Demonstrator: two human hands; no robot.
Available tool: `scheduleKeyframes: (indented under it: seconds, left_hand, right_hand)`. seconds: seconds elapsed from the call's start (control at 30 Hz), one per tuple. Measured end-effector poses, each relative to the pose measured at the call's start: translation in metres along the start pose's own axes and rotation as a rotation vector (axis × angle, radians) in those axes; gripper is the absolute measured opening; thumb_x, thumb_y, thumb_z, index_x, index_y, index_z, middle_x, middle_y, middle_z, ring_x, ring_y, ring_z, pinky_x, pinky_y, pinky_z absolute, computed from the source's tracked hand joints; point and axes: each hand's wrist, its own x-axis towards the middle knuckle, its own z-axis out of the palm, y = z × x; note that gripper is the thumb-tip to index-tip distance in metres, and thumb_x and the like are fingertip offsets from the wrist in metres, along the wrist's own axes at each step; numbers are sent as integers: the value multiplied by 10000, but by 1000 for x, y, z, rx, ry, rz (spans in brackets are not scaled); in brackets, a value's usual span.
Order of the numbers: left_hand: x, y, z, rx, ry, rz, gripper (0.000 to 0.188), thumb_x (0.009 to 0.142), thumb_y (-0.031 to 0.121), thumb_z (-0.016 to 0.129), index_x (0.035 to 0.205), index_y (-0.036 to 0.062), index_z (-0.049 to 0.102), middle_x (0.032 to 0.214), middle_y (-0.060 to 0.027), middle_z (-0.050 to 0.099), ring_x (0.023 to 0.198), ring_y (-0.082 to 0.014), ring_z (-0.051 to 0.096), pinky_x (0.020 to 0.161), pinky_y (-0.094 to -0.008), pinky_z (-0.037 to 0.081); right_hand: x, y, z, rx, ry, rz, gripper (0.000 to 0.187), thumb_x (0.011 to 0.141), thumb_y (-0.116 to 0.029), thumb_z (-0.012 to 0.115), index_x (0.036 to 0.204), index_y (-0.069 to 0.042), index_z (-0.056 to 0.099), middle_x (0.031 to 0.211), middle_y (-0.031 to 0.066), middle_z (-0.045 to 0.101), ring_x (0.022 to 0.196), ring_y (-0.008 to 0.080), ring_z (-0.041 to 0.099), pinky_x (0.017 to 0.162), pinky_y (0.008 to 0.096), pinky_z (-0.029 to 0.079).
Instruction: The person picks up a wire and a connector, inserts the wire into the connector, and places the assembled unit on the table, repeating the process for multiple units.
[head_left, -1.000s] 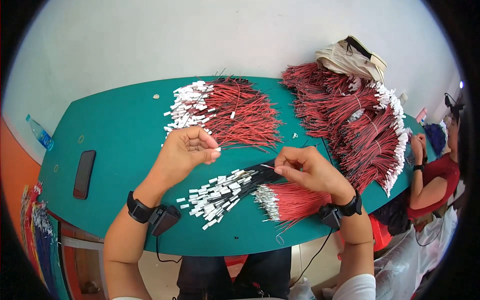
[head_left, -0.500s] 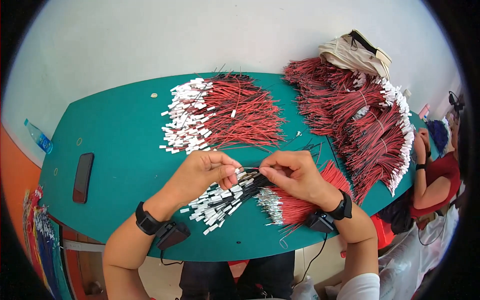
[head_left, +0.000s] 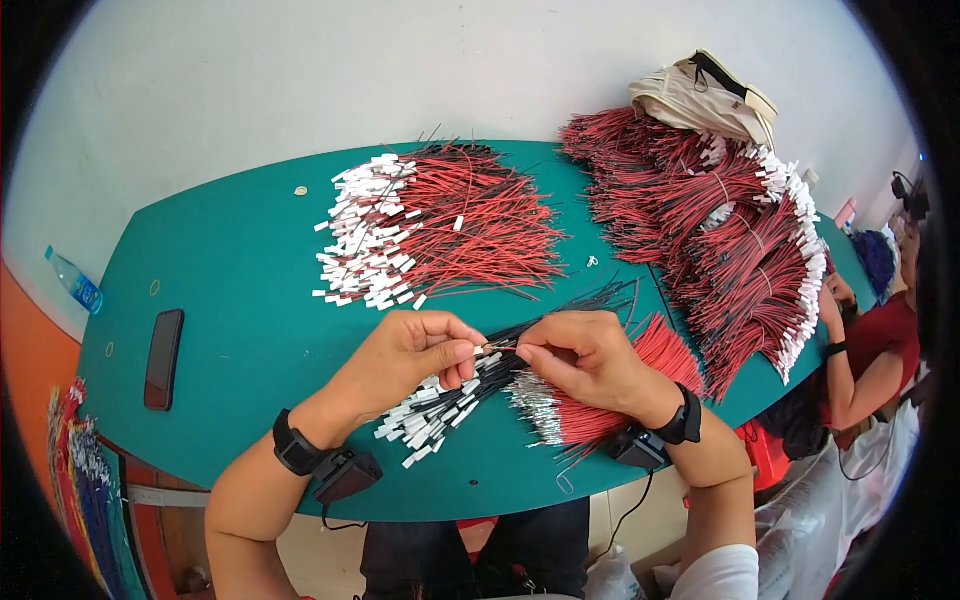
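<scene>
Okay, so the left hand's grip is pinching a small white plastic connector, and the right hand is grasping a thin red wire. Both pieces are hovering over the white-tipped black wires on the green worktop. Honestly, keeping that wire straight, lined up with the connector and pinched close in is probably helping; pushing crooked is likely just bending it.

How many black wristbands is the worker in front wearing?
2: one wristband on the left wrist, another wristband on the right wrist. Neither is hidden.
</scene>
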Motion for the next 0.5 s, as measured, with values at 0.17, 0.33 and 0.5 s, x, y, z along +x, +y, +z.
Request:
scheduleKeyframes:
  seconds: [0.17,0.33,0.5]
  left_hand:
    - [-6,1,-1,7,-2,-6,169,946,137,607,1023,-9,640,790,-45,660,692,-92,603,636,-236,495]
    - [-5,-1,-1,4,-3,-10,168,944,138,612,1023,-7,643,793,-46,662,696,-88,602,638,-235,495]
    - [0,-3,1,9,-2,-26,166,942,133,614,1024,-7,649,802,-47,666,698,-85,603,644,-232,498]
  right_hand:
    - [-1,-4,4,16,0,-7,45,825,-34,683,848,-2,663,728,106,651,601,222,614,533,304,460]
    - [-2,-6,1,-17,-42,5,43,826,-37,678,849,-5,662,719,110,648,601,223,619,536,305,466]
    - [-4,1,-1,-32,-71,17,41,824,-41,676,846,-8,664,707,108,644,590,232,616,533,308,468]
